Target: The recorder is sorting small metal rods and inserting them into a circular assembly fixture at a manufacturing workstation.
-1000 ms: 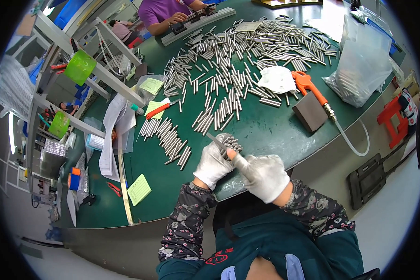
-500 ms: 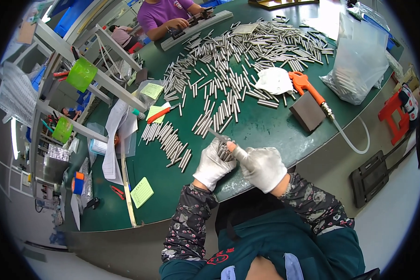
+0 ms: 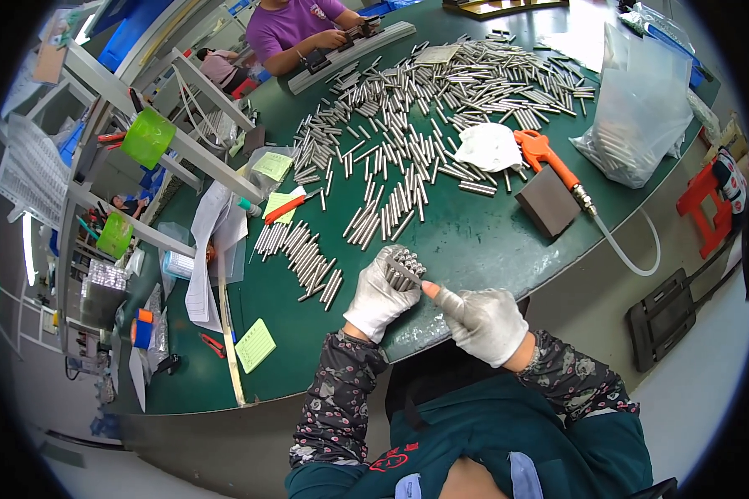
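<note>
A: Head view, green table (image 3: 474, 241) as the landmark. At its near edge, left hand (image 3: 380, 295) in a white glove, fingers curled tight around a bundle of metal rods (image 3: 404, 268), rod ends poking out on top.

B: Right hand (image 3: 483, 320), also gloved, just right of that bundle, thumb and forefinger pinching a single rod (image 3: 401, 270) laid across the bundle's top.

A: Left of the hands, a neat row of rods (image 3: 301, 259) flat on the table. Farther back, a loose scatter of rods (image 3: 441, 108).

B: Right of the bundle, a grey block (image 3: 547, 211) and an orange air gun (image 3: 545, 158), hose trailing off the near edge. At the far right, a clear bag (image 3: 637, 108).
</note>
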`<act>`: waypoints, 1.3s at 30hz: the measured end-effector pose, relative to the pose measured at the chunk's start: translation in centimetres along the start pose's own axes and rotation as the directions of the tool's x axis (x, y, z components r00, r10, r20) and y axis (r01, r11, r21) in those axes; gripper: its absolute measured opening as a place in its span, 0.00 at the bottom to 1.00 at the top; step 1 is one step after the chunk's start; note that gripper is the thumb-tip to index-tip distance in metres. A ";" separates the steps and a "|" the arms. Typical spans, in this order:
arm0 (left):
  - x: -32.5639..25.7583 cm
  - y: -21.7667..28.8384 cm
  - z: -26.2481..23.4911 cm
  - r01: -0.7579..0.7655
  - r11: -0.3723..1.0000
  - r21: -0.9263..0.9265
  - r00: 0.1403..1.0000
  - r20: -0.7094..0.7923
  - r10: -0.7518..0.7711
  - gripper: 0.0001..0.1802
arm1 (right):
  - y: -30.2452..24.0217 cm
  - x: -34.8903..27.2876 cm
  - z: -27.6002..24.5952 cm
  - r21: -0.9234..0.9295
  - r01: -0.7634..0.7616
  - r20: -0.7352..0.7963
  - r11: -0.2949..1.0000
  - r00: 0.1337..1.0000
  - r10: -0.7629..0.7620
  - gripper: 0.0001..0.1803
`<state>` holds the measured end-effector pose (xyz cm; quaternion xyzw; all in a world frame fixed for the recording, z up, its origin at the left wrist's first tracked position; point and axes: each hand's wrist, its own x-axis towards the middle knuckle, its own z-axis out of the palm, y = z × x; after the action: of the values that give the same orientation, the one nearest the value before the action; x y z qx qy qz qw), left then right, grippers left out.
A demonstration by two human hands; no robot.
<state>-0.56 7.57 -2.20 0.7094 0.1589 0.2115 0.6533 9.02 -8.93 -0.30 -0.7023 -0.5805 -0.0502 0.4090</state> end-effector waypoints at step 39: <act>0.5 -0.6 -0.7 -0.024 1.000 0.000 0.998 0.050 0.024 0.24 | -2.5 6.9 1.1 -0.179 0.006 0.092 0.984 0.996 0.011 0.12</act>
<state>-0.46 8.44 -2.73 0.7165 0.1340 0.2014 0.6543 8.62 -2.90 3.99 -0.7386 -0.5911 -0.0692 0.3167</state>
